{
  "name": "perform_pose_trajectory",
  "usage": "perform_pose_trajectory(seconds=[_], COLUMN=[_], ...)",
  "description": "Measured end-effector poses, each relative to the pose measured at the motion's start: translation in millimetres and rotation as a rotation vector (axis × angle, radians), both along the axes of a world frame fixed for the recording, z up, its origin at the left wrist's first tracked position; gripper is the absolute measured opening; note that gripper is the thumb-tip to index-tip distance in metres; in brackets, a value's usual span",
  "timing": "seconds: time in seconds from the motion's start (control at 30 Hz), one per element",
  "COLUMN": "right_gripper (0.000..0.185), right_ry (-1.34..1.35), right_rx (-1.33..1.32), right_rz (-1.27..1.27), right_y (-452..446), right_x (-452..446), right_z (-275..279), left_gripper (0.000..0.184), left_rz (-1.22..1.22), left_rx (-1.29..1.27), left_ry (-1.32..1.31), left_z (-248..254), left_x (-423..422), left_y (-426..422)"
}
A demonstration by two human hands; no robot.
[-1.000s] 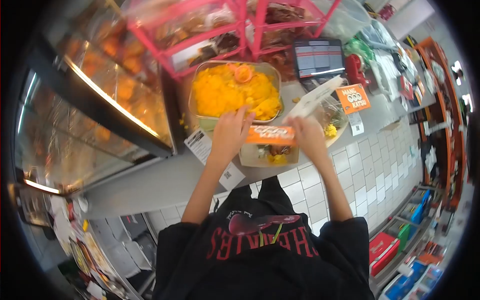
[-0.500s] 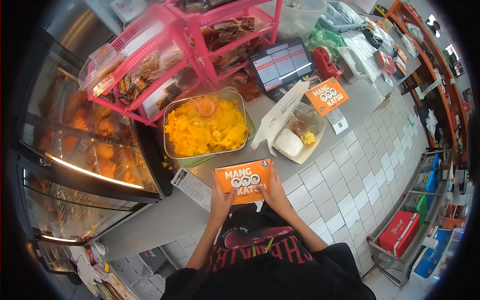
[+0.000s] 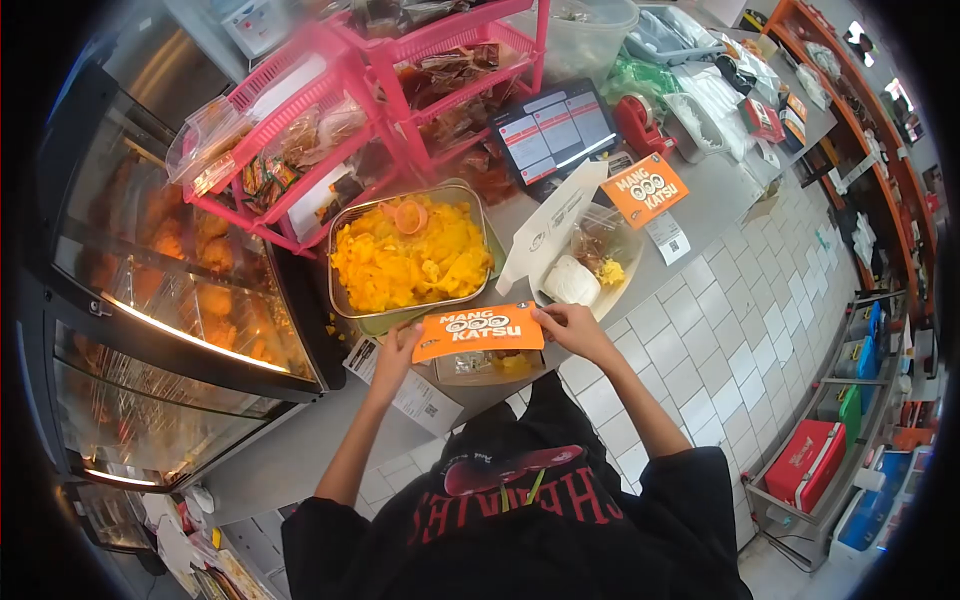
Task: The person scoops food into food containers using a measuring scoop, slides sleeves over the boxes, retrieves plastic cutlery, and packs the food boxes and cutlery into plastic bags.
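Observation:
Between my hands is an orange-topped food box (image 3: 478, 333), its lid partly raised and food showing beneath. My left hand (image 3: 398, 350) grips the lid's left corner; my right hand (image 3: 572, 328) pinches its right corner. Just behind the box stands a metal tray of yellow shredded food (image 3: 405, 258) with an orange scoop (image 3: 405, 216) on top. To the right sits an open box (image 3: 610, 305) holding a white wrapped bundle (image 3: 572, 281) and some yellow food. A printed slip (image 3: 425, 400) lies partly under the box near my left hand.
A glass display case (image 3: 190, 320) with fried food stands at left. Pink racks (image 3: 300, 130) of packets, a tablet (image 3: 555, 135) and a red tape dispenser (image 3: 640, 125) line the back. Another orange-topped box (image 3: 645, 190) is at right. A red cooler (image 3: 805, 465) is low at right.
The box lid was closed and facing up half a second ago; now it is lifted at the front, with food visible below. My hands have moved up to its corners.

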State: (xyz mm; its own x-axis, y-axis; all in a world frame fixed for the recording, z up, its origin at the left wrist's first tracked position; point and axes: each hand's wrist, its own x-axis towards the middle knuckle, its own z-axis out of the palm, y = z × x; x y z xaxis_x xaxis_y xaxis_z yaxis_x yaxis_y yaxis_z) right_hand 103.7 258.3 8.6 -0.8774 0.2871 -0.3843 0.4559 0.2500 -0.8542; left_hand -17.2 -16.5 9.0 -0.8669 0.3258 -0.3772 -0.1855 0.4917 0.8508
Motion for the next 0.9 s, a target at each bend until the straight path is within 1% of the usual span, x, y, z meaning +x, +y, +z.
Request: perform_pose_trajectory(seconds=[0.07, 0.1, 0.13, 0.17, 0.2, 0.27, 0.3, 0.33, 0.4, 0.43, 0.5, 0.53, 0.6, 0.63, 0.7, 0.73, 0.8, 0.83, 0.9], right_gripper=[0.043, 0.040, 0.038, 0.033, 0.033, 0.032, 0.037, 0.037, 0.051, 0.051, 0.066, 0.066, 0.070, 0.070, 0.071, 0.071, 0.070, 0.070, 0.061], right_ry=[0.006, 0.014, 0.022, 0.122, 0.121, 0.190, 0.172, 0.171, 0.261, 0.264, 0.491, 0.488, 0.383, 0.384, 0.408, 0.408, 0.501, 0.501, 0.486], right_rx=[0.038, 0.012, -0.015, 0.095, 0.098, 0.330, 0.275, 0.277, 0.256, 0.259, 0.765, 0.766, 0.726, 0.730, 0.855, 0.856, 0.980, 0.982, 0.876], right_rz=[0.006, 0.007, 0.008, 0.002, 0.000, -0.093, -0.104, -0.103, -0.116, -0.117, 0.518, 0.517, 0.660, 0.663, 0.672, 0.677, 0.629, 0.635, 0.614], right_y=[-3.3, -4.7, -6.9, -11.8, -17.8, -29.7, -32.3, -34.6, -40.1, -40.7, -40.9, -42.0, -43.1, -42.4, -45.0, -45.9, -46.7, -47.0, -47.7], right_x=[-0.3, 1.6, 4.7, 11.5, 18.4, 31.7, 34.0, 30.0, 24.0, 19.9, 15.5, 16.1, 16.2, 14.4, 14.8, 15.8, 13.6, 13.0, 12.3], right_z=[-1.6, -1.9, -2.9, -16.6, -35.1, -63.8, -64.1, -45.0, -7.4, -3.4, 0.7, -0.4, -6.8, -14.3, -31.9, -37.3, -39.2, -35.8, -27.5], left_gripper=[0.044, 0.044, 0.043, 0.042, 0.042, 0.041, 0.040, 0.040, 0.049, 0.049, 0.061, 0.061, 0.068, 0.068, 0.069, 0.069, 0.069, 0.069, 0.077], left_rz=[0.048, 0.047, -0.042, -0.131, -0.132, -0.202, -0.219, -0.219, -0.221, -0.221, -0.863, -0.865, -0.995, -0.990, -0.894, -0.889, -0.908, -0.902, -0.989], left_rx=[0.088, 0.092, 0.012, -0.070, -0.066, -0.191, -0.122, -0.120, -0.235, -0.233, -0.494, -0.491, -0.376, -0.374, -0.221, -0.220, -0.255, -0.254, -0.355], left_ry=[-0.156, -0.157, -0.020, 0.117, 0.116, 0.418, 0.249, 0.247, 0.533, 0.537, 0.918, 0.917, 0.827, 0.830, 0.882, 0.881, 0.939, 0.938, 1.072], left_z=[-15.4, -21.1, -27.2, -33.5, -41.9, -55.7, -47.0, -40.9, -29.0, -17.2, 2.4, 0.2, -9.5, -15.2, -23.5, -25.0, -26.6, -28.2, -26.6], left_x=[-5.4, -0.5, 9.7, 19.0, 29.1, 49.1, 46.2, 44.3, 43.2, 39.6, 36.1, 36.6, 34.6, 33.7, 37.3, 38.0, 36.6, 34.4, 26.5], left_y=[-4.5, -5.3, -9.3, -12.6, -10.9, -4.4, -1.6, 1.8, 7.7, 11.5, 18.0, 19.7, 24.7, 26.8, 26.5, 25.8, 24.7, 23.2, 23.3])
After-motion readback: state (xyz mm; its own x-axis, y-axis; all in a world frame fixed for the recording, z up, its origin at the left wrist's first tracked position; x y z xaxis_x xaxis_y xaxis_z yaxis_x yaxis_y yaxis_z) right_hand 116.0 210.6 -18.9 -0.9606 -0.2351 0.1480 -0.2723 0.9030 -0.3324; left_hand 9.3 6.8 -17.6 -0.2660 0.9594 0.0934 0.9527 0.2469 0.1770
